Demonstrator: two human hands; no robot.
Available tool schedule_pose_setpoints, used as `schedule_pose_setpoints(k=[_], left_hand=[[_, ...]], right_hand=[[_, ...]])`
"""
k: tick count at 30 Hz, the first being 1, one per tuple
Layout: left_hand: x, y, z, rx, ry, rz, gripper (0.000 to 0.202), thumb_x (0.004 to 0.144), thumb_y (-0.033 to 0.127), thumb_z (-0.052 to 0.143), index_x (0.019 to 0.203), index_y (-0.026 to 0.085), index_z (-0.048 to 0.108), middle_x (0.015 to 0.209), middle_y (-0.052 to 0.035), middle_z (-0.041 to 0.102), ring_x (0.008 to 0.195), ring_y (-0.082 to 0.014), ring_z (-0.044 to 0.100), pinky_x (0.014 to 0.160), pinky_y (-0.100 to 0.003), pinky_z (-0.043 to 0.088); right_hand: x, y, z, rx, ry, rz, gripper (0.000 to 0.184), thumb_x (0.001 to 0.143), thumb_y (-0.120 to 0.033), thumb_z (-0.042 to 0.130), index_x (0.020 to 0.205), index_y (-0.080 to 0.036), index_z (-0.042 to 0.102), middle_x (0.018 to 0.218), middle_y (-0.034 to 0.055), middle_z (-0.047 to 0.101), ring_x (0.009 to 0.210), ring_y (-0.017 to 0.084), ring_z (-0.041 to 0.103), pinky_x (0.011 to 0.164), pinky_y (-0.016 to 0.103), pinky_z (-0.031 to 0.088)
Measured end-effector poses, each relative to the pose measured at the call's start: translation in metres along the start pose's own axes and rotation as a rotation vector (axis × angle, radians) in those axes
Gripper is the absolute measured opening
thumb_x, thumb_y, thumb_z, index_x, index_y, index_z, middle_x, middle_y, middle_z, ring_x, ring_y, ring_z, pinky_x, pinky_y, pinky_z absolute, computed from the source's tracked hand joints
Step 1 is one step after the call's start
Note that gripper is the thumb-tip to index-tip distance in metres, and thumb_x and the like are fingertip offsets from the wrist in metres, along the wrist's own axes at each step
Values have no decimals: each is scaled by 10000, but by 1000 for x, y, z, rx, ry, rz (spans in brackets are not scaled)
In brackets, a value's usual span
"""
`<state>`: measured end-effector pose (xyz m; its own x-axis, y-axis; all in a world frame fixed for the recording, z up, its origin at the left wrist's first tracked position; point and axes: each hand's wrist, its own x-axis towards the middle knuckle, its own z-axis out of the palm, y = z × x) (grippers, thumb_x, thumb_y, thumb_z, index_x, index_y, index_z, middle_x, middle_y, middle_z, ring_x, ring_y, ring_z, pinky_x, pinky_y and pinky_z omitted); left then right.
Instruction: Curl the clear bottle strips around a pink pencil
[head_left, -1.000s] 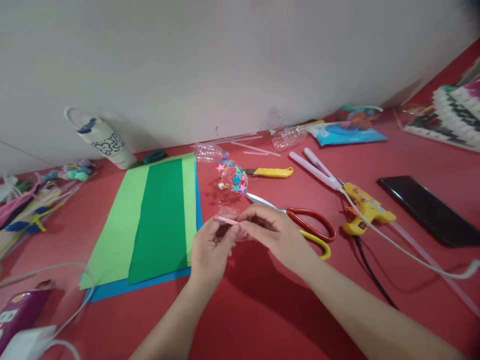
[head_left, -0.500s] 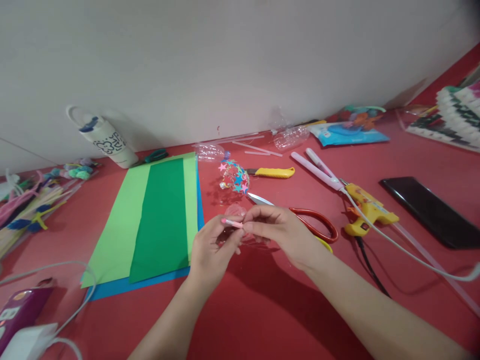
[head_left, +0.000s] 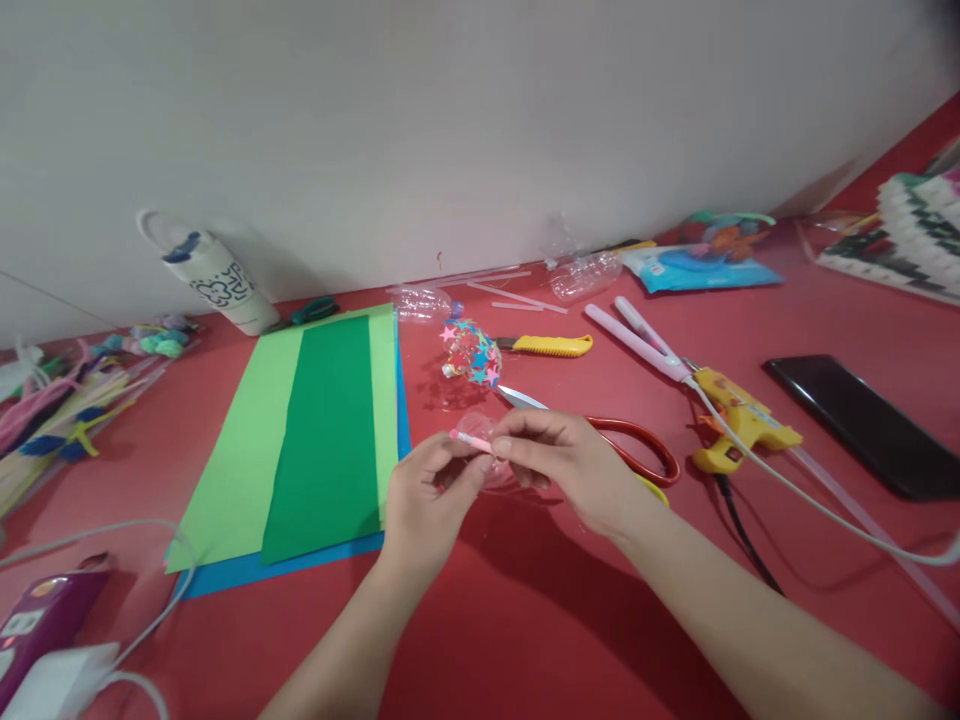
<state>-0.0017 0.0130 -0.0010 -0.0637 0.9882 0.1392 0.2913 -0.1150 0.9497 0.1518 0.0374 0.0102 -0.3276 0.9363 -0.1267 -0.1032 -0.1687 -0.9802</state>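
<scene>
A thin pink pencil (head_left: 471, 440) with a rounded pink eraser end and a pale band is pinched between my two hands. My left hand (head_left: 424, 505) is closed around its eraser end with thumb and index finger. The fingertips of my right hand (head_left: 566, 465) pinch the other end, mostly hidden. Under and behind the fingers lies a clear plastic piece (head_left: 495, 470), partly covered. Just beyond, a clear rounded piece covered in coloured star stickers (head_left: 476, 355) rests on the table. Scissors (head_left: 637, 440) with red handles lie partly beneath my right hand, blades pointing away.
A yellow box cutter (head_left: 551, 346), a pink flat iron (head_left: 637, 345), a yellow glue gun (head_left: 739, 420) and a black phone (head_left: 862, 425) lie rightward. Green sheets (head_left: 322, 440) are stacked at left. Cut bottle parts (head_left: 585, 275) and a white tumbler (head_left: 225, 285) are near the wall.
Both hands stay together on the pencil, whose eraser end now tilts slightly more upward. The whole view has shifted a little; nothing was let go.
</scene>
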Motion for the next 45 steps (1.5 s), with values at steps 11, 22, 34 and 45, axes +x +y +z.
schedule_pose_setpoints(k=[11,22,34,45], left_hand=[[2,3,4,-145,-24,-260,119,704,280,658,713,161,668,446,44,541,385,-79,461,372,-177,359],[1,2,5,-184,-3,-272,139,695,286,664,699,148,644,444,42,546,386,-76,466,378,-176,376],[2,-2,9,-251,8,-285,121,681,264,662,687,145,637,450,46,548,384,-71,468,370,-172,370],[3,-2,9,-269,22,-280,140,690,266,654,745,140,630,451,48,554,385,-76,476,371,-176,385]], right_hand=[[-3,0,4,-541,135,-363,140,831,-161,570,699,-191,605,673,-19,600,637,120,543,595,234,418],[-4,11,6,-667,172,-508,151,877,-159,532,737,-187,579,713,-2,580,676,127,532,626,249,413],[-6,19,9,-808,241,-637,159,904,-156,476,764,-201,538,722,16,544,641,136,527,591,259,419],[-6,14,7,-767,176,-588,81,864,-148,524,844,-194,588,797,23,591,673,131,545,585,245,427]])
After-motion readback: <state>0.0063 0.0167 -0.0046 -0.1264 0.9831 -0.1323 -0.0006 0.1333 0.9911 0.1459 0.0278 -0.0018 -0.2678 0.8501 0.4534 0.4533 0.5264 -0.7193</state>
